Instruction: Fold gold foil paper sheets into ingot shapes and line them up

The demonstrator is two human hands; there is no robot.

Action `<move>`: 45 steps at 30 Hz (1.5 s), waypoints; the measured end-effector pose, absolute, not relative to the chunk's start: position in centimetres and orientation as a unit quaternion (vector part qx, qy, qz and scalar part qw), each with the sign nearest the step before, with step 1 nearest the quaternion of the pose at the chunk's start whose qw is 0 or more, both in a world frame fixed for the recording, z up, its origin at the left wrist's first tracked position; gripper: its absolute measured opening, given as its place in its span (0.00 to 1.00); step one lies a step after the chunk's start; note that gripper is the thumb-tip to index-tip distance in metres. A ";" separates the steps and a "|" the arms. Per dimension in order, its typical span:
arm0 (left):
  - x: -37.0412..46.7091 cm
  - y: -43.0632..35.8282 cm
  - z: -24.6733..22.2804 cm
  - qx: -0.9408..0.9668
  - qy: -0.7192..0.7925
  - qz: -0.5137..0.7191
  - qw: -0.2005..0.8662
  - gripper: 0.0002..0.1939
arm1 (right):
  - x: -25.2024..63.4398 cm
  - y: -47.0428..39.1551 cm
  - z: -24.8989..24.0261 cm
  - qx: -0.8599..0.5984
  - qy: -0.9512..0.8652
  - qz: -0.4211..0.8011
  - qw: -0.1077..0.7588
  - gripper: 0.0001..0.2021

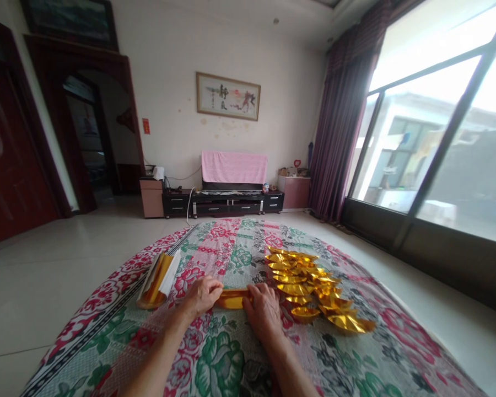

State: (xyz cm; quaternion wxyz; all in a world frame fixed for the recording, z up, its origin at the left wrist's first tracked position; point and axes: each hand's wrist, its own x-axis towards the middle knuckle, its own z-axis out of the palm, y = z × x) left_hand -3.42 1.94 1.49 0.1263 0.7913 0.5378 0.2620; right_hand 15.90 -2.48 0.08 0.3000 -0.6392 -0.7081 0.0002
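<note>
A sheet of gold foil paper, folded into a narrow strip, lies across the flowered cloth in front of me. My left hand is closed at its left end, thumb and fingers pinched together. At the right end, my right hand grips the strip with bent fingers pressed down on it. To the right stand rows of several boat-shaped gold paper ingots, some overlapping. On the left lies a stack of gold and white paper sheets, slightly curled, beyond my left hand.
A flowered cloth covers the round table. Across the tiled floor, a black TV cabinet stands by the wall with a pink cloth above it. Large windows and a purple curtain are on the right.
</note>
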 end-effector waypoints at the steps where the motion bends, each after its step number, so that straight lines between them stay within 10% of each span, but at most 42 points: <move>1: -3.3 1.9 1.6 0.793 0.543 0.251 0.119 0.12 | 15.9 -2.3 -0.1 -0.638 -0.709 0.003 0.301 0.12; 32: -1.5 0.6 2.5 0.726 0.455 0.265 0.442 0.19 | 14.8 -0.4 -0.9 -0.468 -0.658 0.067 0.586 0.13; 45: -1.3 2.6 0.7 0.406 0.537 0.566 0.476 0.21 | 14.3 -1.9 0.4 -0.480 -0.677 0.072 0.553 0.08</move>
